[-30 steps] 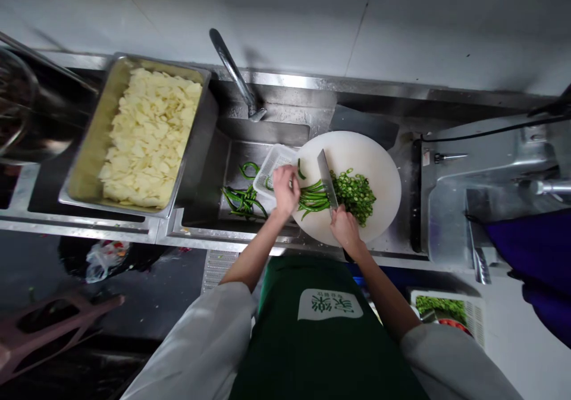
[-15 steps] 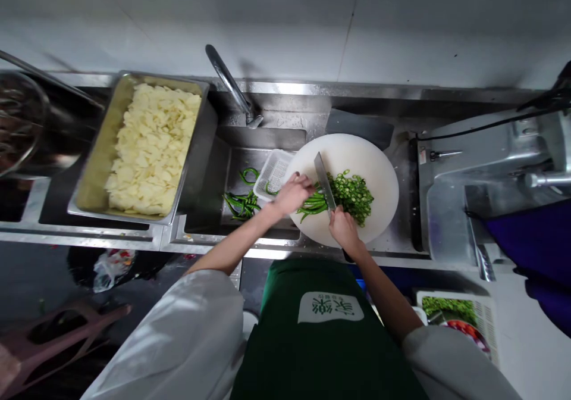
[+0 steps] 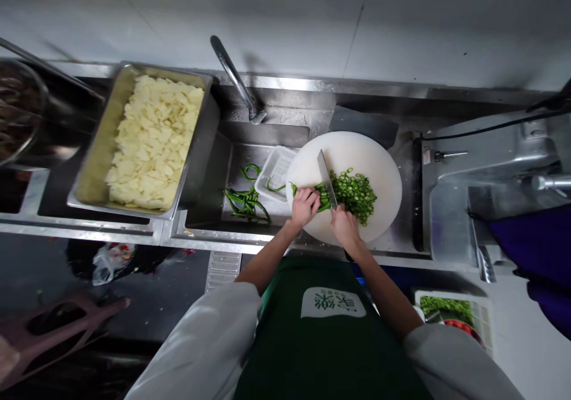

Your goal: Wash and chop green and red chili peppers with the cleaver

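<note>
My right hand (image 3: 345, 226) is closed around the handle of a cleaver (image 3: 327, 178), whose blade stands on edge over the round white cutting board (image 3: 307, 156). To the left of the blade, my left hand (image 3: 306, 205) presses down with bent fingers on a bunch of long green peppers (image 3: 323, 197). Chopped green pepper pieces (image 3: 355, 196) lie heaped against the blade's right side. Whole green peppers (image 3: 246, 202) rest on the sink bottom, and one hangs over the edge of a white perforated basket (image 3: 275, 172) beside the board.
A deep metal pan of pale sliced vegetable (image 3: 154, 144) stands left of the sink (image 3: 209, 177). The faucet (image 3: 236, 81) rises behind it. A dark flat sheet (image 3: 363, 127) lies behind the board. At lower right sits a basket (image 3: 485, 322) with chopped greens. A pink stool (image 3: 66, 334) stands lower left.
My left hand has come down and right onto the bunch of peppers, closing over it. The cleaver stays in my right hand at nearly the same place. The view has shifted slightly.
</note>
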`<state>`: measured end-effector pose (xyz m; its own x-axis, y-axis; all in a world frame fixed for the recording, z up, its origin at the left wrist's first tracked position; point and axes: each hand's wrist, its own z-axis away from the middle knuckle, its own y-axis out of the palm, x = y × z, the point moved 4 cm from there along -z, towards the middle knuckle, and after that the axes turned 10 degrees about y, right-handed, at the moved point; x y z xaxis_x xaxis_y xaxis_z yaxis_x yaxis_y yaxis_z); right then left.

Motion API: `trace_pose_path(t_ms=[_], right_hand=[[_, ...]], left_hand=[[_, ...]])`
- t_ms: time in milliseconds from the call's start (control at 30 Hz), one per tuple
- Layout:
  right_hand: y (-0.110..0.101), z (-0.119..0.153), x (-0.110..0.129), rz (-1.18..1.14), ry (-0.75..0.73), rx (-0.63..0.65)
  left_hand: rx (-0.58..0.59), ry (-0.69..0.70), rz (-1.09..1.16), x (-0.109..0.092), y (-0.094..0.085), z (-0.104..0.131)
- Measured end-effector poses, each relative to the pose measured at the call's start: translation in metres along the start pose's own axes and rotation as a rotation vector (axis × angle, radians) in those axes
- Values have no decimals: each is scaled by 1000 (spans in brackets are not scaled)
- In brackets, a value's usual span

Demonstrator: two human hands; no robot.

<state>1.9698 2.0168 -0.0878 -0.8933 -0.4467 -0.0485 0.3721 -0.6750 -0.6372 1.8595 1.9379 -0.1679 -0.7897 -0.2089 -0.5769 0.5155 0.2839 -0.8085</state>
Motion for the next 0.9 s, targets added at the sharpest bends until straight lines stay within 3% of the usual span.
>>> trace_pose_path(t_ms=[167, 333, 900], right_hand=[[-3, 14, -3, 53, -12, -34], [-5, 3, 5, 69, 2, 21], [-5, -3, 7, 87, -22, -5]], left_hand=[[38, -5, 15, 1, 1, 0], [53, -2, 42, 2, 4, -1], [40, -21, 82, 2, 7, -1]])
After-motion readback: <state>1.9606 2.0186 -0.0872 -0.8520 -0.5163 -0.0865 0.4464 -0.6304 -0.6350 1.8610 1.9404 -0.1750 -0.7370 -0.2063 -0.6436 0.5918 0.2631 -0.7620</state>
